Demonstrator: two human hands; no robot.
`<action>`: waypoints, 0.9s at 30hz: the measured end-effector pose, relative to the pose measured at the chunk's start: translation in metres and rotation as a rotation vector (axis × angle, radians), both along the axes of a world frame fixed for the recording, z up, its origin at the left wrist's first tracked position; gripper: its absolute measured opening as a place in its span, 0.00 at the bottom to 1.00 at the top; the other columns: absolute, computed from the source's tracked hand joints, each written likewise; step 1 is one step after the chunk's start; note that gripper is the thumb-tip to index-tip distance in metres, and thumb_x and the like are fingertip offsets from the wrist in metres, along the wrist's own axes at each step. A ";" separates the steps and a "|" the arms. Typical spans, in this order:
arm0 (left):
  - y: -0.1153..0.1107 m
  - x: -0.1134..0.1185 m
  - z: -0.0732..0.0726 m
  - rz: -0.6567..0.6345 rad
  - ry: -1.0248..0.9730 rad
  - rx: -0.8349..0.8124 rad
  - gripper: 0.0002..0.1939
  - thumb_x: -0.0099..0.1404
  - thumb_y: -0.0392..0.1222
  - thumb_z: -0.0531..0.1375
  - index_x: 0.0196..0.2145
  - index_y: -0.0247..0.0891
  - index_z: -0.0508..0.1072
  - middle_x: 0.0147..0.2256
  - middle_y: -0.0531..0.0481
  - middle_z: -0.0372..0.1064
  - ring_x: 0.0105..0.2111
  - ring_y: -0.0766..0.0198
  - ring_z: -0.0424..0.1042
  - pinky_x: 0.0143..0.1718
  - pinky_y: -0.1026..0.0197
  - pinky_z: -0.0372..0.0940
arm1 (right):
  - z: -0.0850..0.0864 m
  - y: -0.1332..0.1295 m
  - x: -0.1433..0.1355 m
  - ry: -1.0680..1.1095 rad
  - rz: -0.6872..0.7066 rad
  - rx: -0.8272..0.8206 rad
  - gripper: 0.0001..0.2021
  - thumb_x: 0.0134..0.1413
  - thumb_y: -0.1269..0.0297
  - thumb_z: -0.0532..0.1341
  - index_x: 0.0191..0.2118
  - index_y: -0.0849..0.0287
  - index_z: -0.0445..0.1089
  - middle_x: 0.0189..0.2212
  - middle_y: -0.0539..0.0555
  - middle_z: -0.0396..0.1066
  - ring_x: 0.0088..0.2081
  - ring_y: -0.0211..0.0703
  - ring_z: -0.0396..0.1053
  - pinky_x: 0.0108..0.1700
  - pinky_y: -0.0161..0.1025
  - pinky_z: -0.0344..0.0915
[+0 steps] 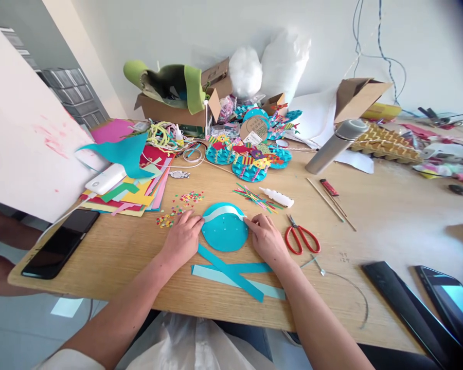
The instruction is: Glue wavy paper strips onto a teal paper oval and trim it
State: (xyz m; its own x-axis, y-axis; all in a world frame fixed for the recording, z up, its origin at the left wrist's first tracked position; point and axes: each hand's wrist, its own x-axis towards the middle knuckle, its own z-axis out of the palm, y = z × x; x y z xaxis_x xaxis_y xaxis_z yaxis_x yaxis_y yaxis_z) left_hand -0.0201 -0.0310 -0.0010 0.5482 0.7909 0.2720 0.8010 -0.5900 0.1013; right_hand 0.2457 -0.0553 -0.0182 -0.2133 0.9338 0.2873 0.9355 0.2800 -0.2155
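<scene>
A round blue disc [224, 236] dotted with small white spots lies flat on the table between my hands. Across its upper part bows a pale blue paper strip [226, 209]. My left hand [182, 235] has its fingertips closed at the strip's left end, by the disc's edge. At the right end, my right hand [268, 237] holds the strip with its index finger stretched toward it; the thumb is partly hidden. Just below the disc, darker blue strips [231, 275] and pale strips [216, 275] lie crossed.
Red-handled scissors [301, 239], a white glue bottle [278, 197] and thin coloured paper strips [256, 198] lie around the disc. Confetti [165, 220] is scattered at left. Decorated blue paper pieces [250, 169] and a grey bottle [335, 146] stand behind. A black phone [61, 244] lies left.
</scene>
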 end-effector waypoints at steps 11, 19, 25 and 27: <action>0.001 -0.001 -0.003 -0.017 -0.009 0.023 0.24 0.60 0.24 0.51 0.51 0.33 0.73 0.50 0.44 0.73 0.55 0.47 0.62 0.58 0.43 0.61 | 0.005 -0.001 -0.003 -0.031 -0.010 -0.036 0.20 0.62 0.75 0.49 0.53 0.58 0.72 0.40 0.60 0.66 0.42 0.47 0.63 0.41 0.40 0.65; 0.002 -0.003 -0.008 -0.014 -0.030 0.049 0.25 0.59 0.24 0.51 0.51 0.35 0.73 0.50 0.46 0.72 0.55 0.48 0.63 0.58 0.44 0.62 | 0.003 -0.002 -0.002 0.045 -0.019 -0.006 0.21 0.60 0.76 0.50 0.54 0.56 0.71 0.39 0.58 0.67 0.42 0.46 0.64 0.41 0.39 0.66; 0.001 -0.002 -0.007 -0.011 -0.042 0.054 0.25 0.59 0.24 0.51 0.50 0.37 0.74 0.50 0.46 0.73 0.55 0.47 0.64 0.57 0.43 0.63 | 0.002 -0.002 -0.002 0.032 -0.022 -0.017 0.21 0.60 0.77 0.49 0.54 0.57 0.71 0.40 0.59 0.67 0.42 0.46 0.64 0.42 0.39 0.66; 0.001 -0.002 -0.007 -0.009 -0.044 0.045 0.25 0.59 0.24 0.52 0.51 0.37 0.74 0.50 0.46 0.73 0.55 0.47 0.63 0.57 0.43 0.62 | 0.002 -0.002 -0.002 0.008 -0.021 -0.016 0.21 0.61 0.76 0.50 0.54 0.56 0.71 0.40 0.59 0.67 0.42 0.46 0.63 0.41 0.39 0.66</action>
